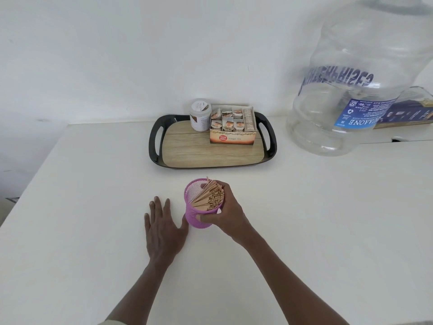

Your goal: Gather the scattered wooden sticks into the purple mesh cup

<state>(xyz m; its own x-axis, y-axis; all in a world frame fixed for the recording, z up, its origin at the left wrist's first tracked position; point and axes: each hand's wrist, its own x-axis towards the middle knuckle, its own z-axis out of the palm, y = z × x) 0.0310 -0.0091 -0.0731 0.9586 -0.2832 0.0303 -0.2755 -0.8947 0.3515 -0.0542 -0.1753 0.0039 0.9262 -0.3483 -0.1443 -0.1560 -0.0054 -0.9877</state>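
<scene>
The purple mesh cup [192, 213] stands upright on the white table, near the middle. A bundle of wooden sticks [209, 198] sits inside it, leaning toward the right rim. My right hand [226, 211] wraps around the cup's right side, thumb across its front and fingers over the stick ends. Flat on the table just left of the cup lies my left hand [161, 227], fingers spread, its thumb touching the cup's base. I see no loose sticks on the table.
Behind the cup is a black-rimmed tray [154, 139] with a wood-pattern floor, holding a white jar [200, 114] and a box of tea bags [233, 127]. A large clear water bottle [351, 78] stands at the back right. The table's left edge runs diagonally.
</scene>
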